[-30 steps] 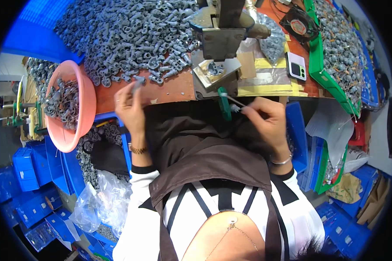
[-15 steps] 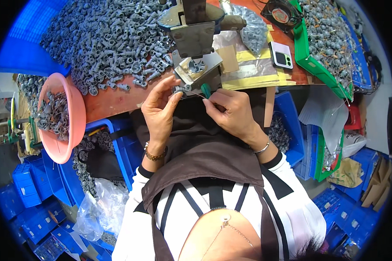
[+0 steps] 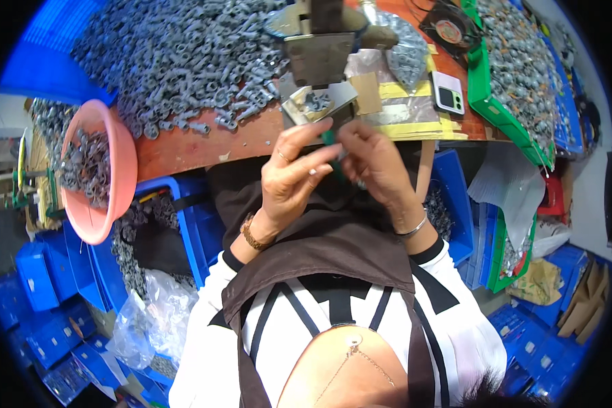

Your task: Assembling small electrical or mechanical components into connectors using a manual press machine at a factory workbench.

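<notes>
The work at the big red-brown tabletop [image 3: 177,153] looks like a close-up step, done with fingers right at its front edge. The next move seems to call for small, careful finger work there, not a long reach.

The tabletop's front edge bends across, and the hands meet by it, over the dark apron. A huge pile of grey parts [image 3: 183,68] fills the back left. A bare strip lies between the pile and the edge, so there is room to slide sideways. The heavy metal press [image 3: 323,58] hangs low in the middle, so going up there looks tight. A blue bin [image 3: 200,228] sits below the edge on the left, and a pink bowl [image 3: 122,180] is farther left, well apart from the hands.

The left hand [image 3: 289,177] has its thumb and pointing finger spread, with nothing I can see between them. The right hand [image 3: 377,160] is curled and blurry, so I cannot tell if it pinches anything. Just past their fingertips is a pale block [image 3: 345,94], under the press. A green piece [image 3: 328,138] peeks out between the hands. Smallest is one grey part [image 3: 317,102], sitting on the block.
</notes>
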`<state>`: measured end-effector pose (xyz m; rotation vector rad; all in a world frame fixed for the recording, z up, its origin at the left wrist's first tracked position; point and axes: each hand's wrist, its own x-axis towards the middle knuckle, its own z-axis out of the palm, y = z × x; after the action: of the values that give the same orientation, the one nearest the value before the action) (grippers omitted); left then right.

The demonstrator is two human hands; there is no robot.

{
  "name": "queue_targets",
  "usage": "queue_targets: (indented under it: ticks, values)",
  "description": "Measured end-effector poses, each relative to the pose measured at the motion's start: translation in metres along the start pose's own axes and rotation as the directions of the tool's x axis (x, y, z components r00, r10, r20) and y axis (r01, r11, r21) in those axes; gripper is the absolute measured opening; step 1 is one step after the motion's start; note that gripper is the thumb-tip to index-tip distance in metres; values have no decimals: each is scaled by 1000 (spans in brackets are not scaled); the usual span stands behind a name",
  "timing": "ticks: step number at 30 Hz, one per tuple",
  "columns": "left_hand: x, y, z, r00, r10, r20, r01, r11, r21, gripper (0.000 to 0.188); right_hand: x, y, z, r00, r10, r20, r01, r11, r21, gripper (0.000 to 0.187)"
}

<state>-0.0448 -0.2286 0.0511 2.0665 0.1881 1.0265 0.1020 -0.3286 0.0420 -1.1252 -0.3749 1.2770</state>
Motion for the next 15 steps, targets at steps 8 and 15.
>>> queue_targets:
  ticks: [8,15]
  values:
    - [3,-23,-2,700,-231,-676,191,972,-135,32,22,4,-14,812,-578,-81,441,697,-565,10]
    - [-5,-19,8,996,-45,-80,74,910,408,32,27,3,6,893,-427,146,440,755,-486,9]
